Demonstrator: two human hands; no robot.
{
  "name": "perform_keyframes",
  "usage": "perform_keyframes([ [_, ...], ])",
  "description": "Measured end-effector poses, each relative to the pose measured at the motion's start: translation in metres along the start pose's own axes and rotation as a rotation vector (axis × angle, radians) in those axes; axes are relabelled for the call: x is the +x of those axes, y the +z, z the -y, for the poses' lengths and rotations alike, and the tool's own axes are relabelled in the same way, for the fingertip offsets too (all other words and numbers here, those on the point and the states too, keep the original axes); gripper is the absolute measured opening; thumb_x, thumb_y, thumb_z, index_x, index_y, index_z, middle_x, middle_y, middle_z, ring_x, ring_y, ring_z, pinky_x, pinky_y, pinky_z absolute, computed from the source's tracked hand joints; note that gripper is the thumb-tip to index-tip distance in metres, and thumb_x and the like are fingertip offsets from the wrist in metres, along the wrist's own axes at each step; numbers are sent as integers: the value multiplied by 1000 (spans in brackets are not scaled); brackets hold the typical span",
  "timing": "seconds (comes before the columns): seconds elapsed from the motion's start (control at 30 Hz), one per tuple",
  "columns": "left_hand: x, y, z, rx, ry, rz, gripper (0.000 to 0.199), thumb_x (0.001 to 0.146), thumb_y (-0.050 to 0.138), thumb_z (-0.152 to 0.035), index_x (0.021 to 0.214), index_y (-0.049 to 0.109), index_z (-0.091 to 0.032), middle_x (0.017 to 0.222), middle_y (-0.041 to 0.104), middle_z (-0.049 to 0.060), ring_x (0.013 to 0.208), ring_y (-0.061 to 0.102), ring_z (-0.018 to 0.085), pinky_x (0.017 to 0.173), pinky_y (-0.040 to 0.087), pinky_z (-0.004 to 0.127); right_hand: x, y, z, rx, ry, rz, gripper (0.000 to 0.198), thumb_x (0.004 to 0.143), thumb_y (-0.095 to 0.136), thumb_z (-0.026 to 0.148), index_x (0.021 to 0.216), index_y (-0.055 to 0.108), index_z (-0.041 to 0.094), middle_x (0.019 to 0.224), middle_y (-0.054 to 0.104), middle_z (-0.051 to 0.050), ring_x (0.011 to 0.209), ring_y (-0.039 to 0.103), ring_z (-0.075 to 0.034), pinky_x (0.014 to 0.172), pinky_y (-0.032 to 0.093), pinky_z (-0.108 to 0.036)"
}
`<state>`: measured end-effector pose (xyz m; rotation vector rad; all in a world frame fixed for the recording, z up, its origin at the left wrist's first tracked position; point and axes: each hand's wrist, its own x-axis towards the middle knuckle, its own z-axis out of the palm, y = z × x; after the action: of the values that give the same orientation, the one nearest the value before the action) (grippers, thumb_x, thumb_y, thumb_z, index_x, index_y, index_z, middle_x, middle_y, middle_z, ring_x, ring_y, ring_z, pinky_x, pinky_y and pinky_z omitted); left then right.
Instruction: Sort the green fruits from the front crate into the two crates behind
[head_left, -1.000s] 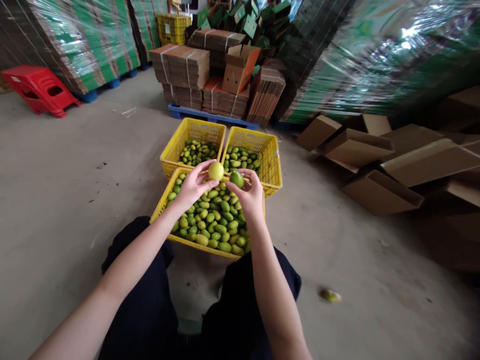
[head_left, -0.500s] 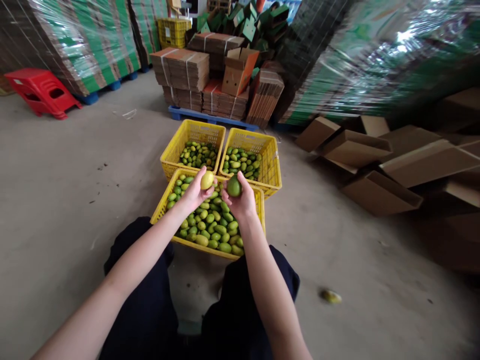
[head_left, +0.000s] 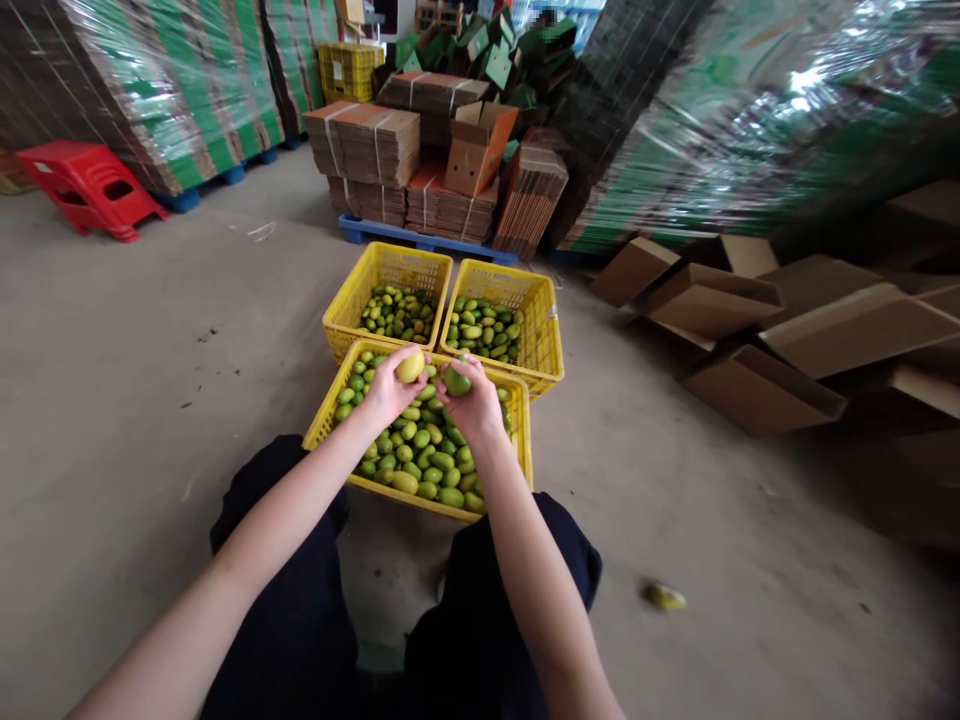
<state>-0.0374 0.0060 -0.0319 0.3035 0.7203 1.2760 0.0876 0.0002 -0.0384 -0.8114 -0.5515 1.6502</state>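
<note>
My left hand (head_left: pixel 391 388) is closed around a yellow lemon (head_left: pixel 410 368), its fingers wrapped beneath and behind the fruit. Close beside it, my right hand (head_left: pixel 478 405) grips a green lemon (head_left: pixel 457 379) between thumb and fingers. Both hands hover over the near yellow crate (head_left: pixel 409 498), which is filled with green and yellowish lemons (head_left: pixel 424 460). Beyond it stand two more yellow crates, the left one (head_left: pixel 346 300) and the right one (head_left: pixel 546 335), each partly filled with similar fruit. The hands and forearms hide part of the near crate's contents.
Flattened cartons (head_left: pixel 367 145) lie stacked on a blue pallet (head_left: pixel 431 241) behind the crates. Open cardboard boxes (head_left: pixel 712 290) are heaped at the right. A red stool (head_left: pixel 90 185) stands at the left. One blurred yellowish fruit (head_left: pixel 666 597) lies on the floor.
My right hand has moved slightly left and turned the green lemon, so its fingers cover it differently. My left hand is a little lower, still holding the yellow lemon.
</note>
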Motion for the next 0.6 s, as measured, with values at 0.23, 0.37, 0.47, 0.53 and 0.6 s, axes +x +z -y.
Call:
perform_keyframes([
  [0.23,-4,5,-4,-116,50,-18,29,86,65,-39,71,55,-16,64,57,-3,41,43,2,37,32,13,2,1,0,42,8,44,28,73,75,42,75,59,20,69,62,3,53,54,-8,42,39,-20],
  [0.37,-1,2,-4,-184,-11,-74,37,93,53,-48,75,59,-16,60,58,-2,41,46,4,36,33,14,4,2,-6,-27,1,7,35,74,75,49,68,59,19,61,58,4,49,52,-8,40,36,-20],
  [0.47,1,-1,-1,-168,-57,-93,44,95,47,-52,76,62,-15,59,60,1,45,52,7,38,39,16,4,3,-9,-40,78,-14,44,75,70,60,65,57,19,58,57,3,43,49,-8,34,30,-20],
  [0.53,2,-2,1,-151,-53,-93,46,95,47,-53,75,61,-15,59,61,1,46,53,8,40,42,16,4,3,-10,-51,104,-17,49,76,66,65,64,56,19,56,56,2,38,45,-8,30,24,-20],
  [0.6,3,-2,2,-142,-28,-112,44,95,48,-52,73,60,-15,60,62,1,47,55,8,42,44,16,3,3,-9,-61,111,-5,52,76,62,69,63,55,19,54,55,2,33,40,-6,28,19,-20],
])
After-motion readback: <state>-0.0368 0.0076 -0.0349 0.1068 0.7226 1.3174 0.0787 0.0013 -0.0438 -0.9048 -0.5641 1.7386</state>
